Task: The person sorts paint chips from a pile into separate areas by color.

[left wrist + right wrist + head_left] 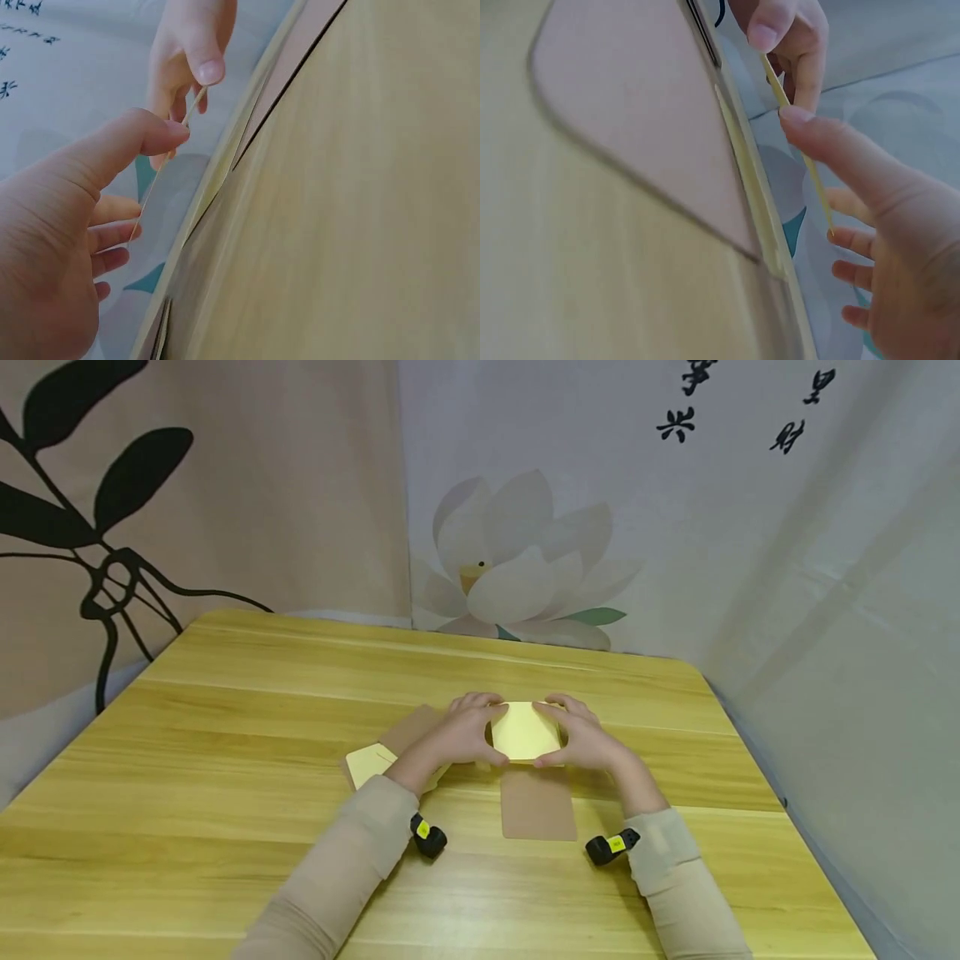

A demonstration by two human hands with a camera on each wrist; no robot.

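Observation:
A thin yellow piece of paper or card (pixel 525 732) is held above the wooden table by both hands. My left hand (pixel 467 733) pinches its left side between thumb and fingers, and my right hand (pixel 588 739) pinches the right side. Edge-on in the left wrist view, the yellow piece (pixel 154 184) looks thin, the thumbs on the near face and fingers behind. Below the hands, a brown square card (pixel 538 806) lies flat. At its far edge, in the right wrist view, lies another yellow piece (pixel 746 165), mostly hidden in the head view.
Left of the hands, a yellow sheet (pixel 367 764) and a brown card (pixel 411 727) lie overlapping, partly covered by the left forearm. The wooden table (pixel 225 777) ends at a printed curtain (pixel 675 543) behind. Black cameras (pixel 611 846) sit on both wrists.

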